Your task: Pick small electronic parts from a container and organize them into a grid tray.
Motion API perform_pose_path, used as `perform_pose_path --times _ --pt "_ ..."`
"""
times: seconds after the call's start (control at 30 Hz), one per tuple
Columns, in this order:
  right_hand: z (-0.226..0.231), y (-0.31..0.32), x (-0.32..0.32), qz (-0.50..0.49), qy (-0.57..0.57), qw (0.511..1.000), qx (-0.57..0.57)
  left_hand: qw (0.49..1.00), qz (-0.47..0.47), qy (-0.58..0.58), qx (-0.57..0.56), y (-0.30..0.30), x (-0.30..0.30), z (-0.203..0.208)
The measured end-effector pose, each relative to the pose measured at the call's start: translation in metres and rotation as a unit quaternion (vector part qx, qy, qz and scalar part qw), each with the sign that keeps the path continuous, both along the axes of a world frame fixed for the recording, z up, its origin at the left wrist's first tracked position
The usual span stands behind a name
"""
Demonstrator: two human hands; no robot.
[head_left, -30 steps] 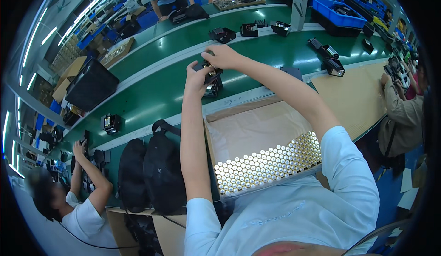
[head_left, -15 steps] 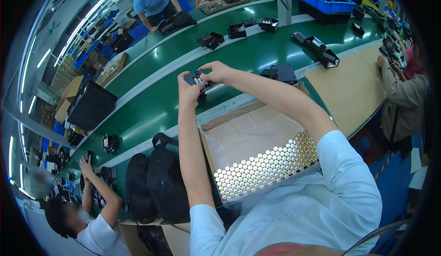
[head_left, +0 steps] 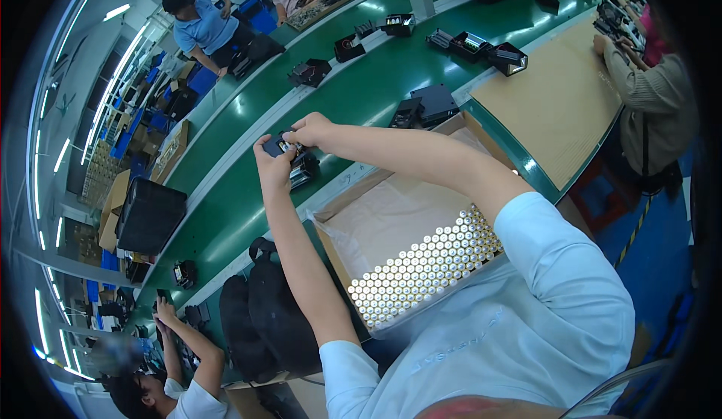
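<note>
Over the green bench, my left hand (head_left: 273,166) is closed around one side of a small black device (head_left: 277,147). A battery or two shows in its open compartment. Fingers of my right hand (head_left: 311,130) press at the compartment from the other side; their tips partly hide the batteries. Just beneath the hands lies another black device (head_left: 304,171) with a shiny compartment. Near my body stands an open cardboard box (head_left: 353,207) lined with pale paper, where rows of upright batteries (head_left: 421,270) fill the nearer part.
Right of my hands sit black devices (head_left: 435,106). More open devices (head_left: 470,45) rest along the green bench (head_left: 353,103). A black backpack (head_left: 274,306) lies left of the box; a tan board (head_left: 549,107) is at right. Co-workers sit around the bench.
The view has shifted, so the bench devices sit further left. My hands keep hold of the device, and the black device beneath them shows more fully now.
</note>
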State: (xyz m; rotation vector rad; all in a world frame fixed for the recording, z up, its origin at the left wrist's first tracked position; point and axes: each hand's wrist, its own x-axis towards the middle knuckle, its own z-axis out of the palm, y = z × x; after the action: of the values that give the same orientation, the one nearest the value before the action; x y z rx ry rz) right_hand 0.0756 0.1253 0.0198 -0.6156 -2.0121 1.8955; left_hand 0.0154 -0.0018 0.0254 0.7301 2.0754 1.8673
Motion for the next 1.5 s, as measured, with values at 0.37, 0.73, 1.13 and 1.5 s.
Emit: perform_pose_path --times 0.37,0.73,1.13,1.5 --pt "0.03 0.024 0.058 0.145 -0.059 0.928 0.338 0.986 0.066 0.12 -0.094 -0.007 -0.018 -0.012" --pt "0.04 0.101 0.171 0.276 -0.223 0.685 0.636 0.768 0.237 0.407 -0.434 -0.005 0.009 0.006" --pt "0.038 0.091 0.14 0.225 -0.234 0.712 0.623 0.91 -0.076 0.271 -0.306 0.011 0.025 -0.001" --pt "0.046 0.038 0.109 0.245 0.196 0.577 0.754 0.93 -0.271 0.229 -0.094 0.017 0.009 -0.022"
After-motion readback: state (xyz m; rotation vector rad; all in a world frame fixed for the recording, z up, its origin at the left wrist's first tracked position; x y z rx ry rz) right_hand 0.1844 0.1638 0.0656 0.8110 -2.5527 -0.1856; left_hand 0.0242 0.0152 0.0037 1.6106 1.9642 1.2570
